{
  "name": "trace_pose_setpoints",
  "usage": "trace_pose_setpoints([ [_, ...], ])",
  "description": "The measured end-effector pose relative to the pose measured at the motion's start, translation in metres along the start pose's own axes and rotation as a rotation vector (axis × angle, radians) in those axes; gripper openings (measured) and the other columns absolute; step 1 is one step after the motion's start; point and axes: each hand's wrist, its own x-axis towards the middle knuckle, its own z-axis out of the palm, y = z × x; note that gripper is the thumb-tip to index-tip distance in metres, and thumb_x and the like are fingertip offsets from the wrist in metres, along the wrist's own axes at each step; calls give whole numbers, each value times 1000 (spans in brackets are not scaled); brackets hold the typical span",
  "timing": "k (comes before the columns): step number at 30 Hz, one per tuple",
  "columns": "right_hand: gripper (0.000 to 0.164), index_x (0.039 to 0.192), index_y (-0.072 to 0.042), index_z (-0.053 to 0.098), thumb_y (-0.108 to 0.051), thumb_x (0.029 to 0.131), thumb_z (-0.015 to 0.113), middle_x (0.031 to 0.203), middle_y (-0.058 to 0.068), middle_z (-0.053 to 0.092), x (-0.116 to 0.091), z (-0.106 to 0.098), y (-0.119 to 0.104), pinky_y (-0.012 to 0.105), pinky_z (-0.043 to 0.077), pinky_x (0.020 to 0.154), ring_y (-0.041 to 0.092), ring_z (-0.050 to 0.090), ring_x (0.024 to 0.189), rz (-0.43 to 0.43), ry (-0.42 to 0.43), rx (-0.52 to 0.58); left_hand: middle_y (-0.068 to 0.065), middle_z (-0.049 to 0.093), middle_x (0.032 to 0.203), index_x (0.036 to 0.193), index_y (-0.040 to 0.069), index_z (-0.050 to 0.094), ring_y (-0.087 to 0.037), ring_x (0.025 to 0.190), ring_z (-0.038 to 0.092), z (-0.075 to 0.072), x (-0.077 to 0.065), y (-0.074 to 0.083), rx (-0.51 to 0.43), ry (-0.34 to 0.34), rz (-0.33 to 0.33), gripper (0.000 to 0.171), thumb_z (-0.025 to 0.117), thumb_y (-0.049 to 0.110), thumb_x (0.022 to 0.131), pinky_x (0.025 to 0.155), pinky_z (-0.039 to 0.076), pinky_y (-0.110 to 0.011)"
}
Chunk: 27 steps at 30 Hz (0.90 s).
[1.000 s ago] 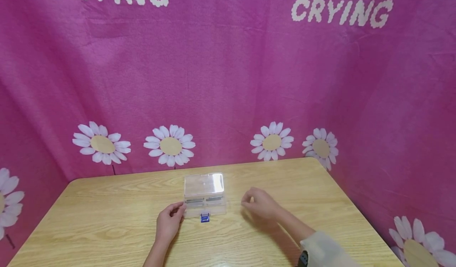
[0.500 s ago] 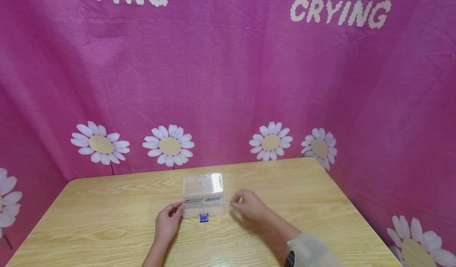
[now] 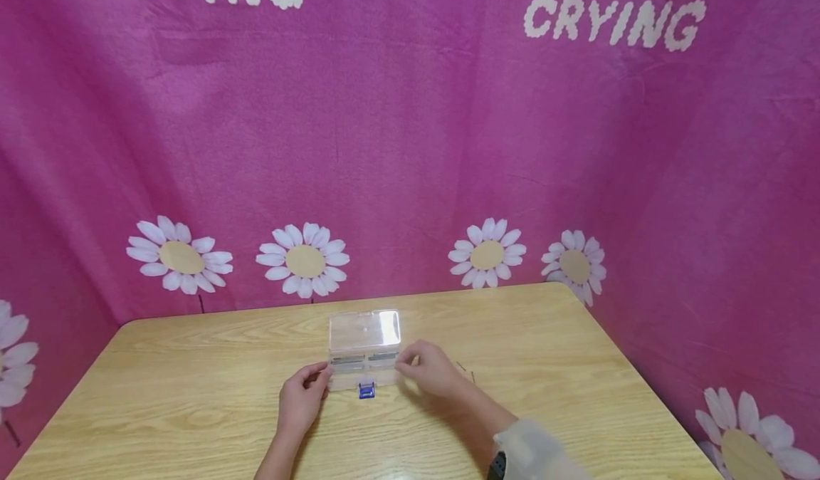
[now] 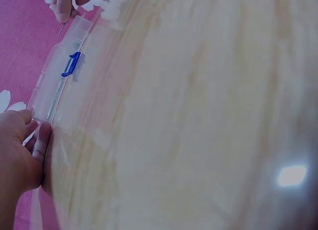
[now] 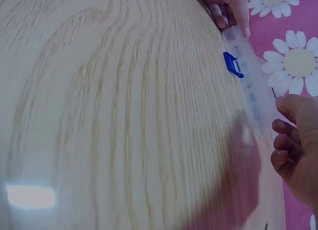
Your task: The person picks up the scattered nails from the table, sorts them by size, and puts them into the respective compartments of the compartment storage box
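A clear plastic box (image 3: 347,380) with its lid (image 3: 364,330) raised stands on the table, a blue latch (image 3: 366,390) at its front. Several thin metal nails (image 3: 349,360) lie in its compartments. My left hand (image 3: 302,400) holds the box's left end between thumb and fingers, also seen in the left wrist view. At the right end, my right hand (image 3: 432,369) is beside the rim. In the right wrist view, its thumb and forefinger pinch a thin dark nail (image 5: 274,92), whose tip points toward the box; the fingers hide its other end.
Two small dark nails (image 3: 473,377) lie on the wooden table (image 3: 551,366) just right of my right hand. Behind the table's far edge hangs a pink curtain (image 3: 397,145) with printed daisies.
My right hand has moved left, from the bare table to the box's right end, uncovering the two nails on the table. The left hand and box have stayed in place.
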Motion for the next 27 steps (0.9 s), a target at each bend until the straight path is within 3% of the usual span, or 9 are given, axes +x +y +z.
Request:
trace_pose_setpoints([
  [10, 9, 86, -8, 68, -14, 87, 62, 85, 2, 62, 7, 11, -9, 20, 47, 65, 7, 50, 73, 8, 8, 21, -7, 67, 84, 111, -1, 66, -4, 63, 57, 0, 0, -2, 5, 8, 12, 29, 62, 18, 89, 56, 49, -15],
  [27, 10, 91, -5, 67, -13, 86, 64, 90, 4, 61, 7, 23, -9, 18, 49, 60, 7, 52, 70, 37, 1, 43, -9, 67, 88, 112, -1, 65, -5, 66, 57, 0, -1, -1, 9, -10, 2, 31, 61, 20, 90, 58, 49, -15],
])
